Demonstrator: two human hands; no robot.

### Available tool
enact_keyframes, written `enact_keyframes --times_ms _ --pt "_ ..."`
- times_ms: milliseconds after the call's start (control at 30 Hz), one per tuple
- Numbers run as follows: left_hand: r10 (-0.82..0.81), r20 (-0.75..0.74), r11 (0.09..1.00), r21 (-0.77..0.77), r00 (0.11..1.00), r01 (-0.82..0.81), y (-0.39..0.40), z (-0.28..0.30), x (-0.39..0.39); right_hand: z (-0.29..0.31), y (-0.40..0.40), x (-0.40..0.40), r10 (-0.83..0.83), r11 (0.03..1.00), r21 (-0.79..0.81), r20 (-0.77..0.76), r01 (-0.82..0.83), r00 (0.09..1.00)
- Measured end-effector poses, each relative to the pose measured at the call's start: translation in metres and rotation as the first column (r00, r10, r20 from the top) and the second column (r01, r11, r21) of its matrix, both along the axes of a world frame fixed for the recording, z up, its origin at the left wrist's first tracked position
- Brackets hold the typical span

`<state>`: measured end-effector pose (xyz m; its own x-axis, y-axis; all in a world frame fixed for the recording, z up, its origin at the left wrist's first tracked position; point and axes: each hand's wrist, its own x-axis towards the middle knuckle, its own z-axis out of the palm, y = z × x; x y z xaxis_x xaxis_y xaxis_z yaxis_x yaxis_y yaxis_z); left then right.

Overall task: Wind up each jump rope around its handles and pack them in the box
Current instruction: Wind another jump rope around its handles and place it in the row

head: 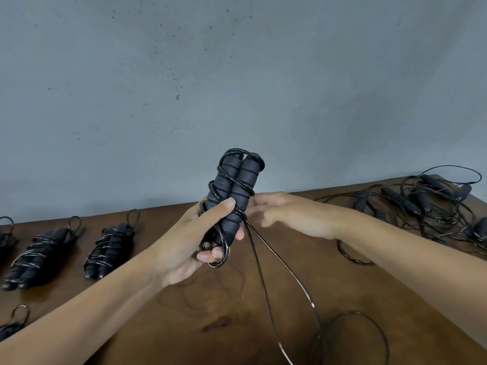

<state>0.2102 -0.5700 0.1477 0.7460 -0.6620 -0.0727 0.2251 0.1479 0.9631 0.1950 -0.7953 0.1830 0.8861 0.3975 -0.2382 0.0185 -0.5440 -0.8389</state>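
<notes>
I find no legible text, label, brand, number or sign on anything in view.

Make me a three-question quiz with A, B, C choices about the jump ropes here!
1. Where is the tangled pile of unwound ropes?
A. far right of the table
B. on the floor
C. in a box

2. What colour are the handles being held?
A. red
B. black
C. yellow

3. The held rope is:
A. fully wound
B. not wound at all
C. partly wound

Answers:
1 A, the tangled pile lies at the wooden table's far right.
2 B, the handles in the left hand are black.
3 C, coils circle the handles while a loose cord hangs down near the right hand.
</notes>
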Motion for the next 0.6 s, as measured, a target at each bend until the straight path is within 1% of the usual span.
enact_keyframes --times_ms 67,133,267,367,467,533,600 --pt "-0.007 0.007 1.0 -0.011 1.0 0.007 0.002 -0.001 0.0 -0.006 0.003 -0.002 -0.012 0.996 0.093 -0.032 0.015 0.999" --pt "0.012 -0.001 1.0 -0.006 1.0 -0.012 0.004 -0.004 0.0 -0.008 0.005 -0.007 -0.005 0.995 0.097 -0.005 0.006 1.0" --pt "0.034 -0.033 0.999 -0.02 0.999 -0.034 0.004 -0.009 -0.001 -0.003 0.008 -0.016 -0.014 0.999 -0.044 0.073 0.017 0.997" --pt "0.054 -0.051 0.998 -0.021 0.997 -0.055 0.006 -0.013 -0.003 -0.005 0.005 -0.02 -0.046 0.99 -0.124 0.141 0.064 0.989" --pt "0.081 -0.027 0.997 -0.015 0.996 -0.081 0.005 -0.017 -0.005 -0.005 0.004 -0.025 -0.077 0.975 -0.193 0.159 0.107 0.984" --pt "0.124 0.001 0.992 -0.013 0.992 -0.124 0.0 -0.02 -0.007 -0.002 0.007 -0.032 -0.127 0.951 -0.257 0.182 0.172 0.975" --pt "0.187 0.031 0.982 -0.012 0.982 -0.187 -0.006 -0.023 -0.009 0.002 0.013 -0.041 -0.195 0.908 -0.318 0.258 0.273 0.946"
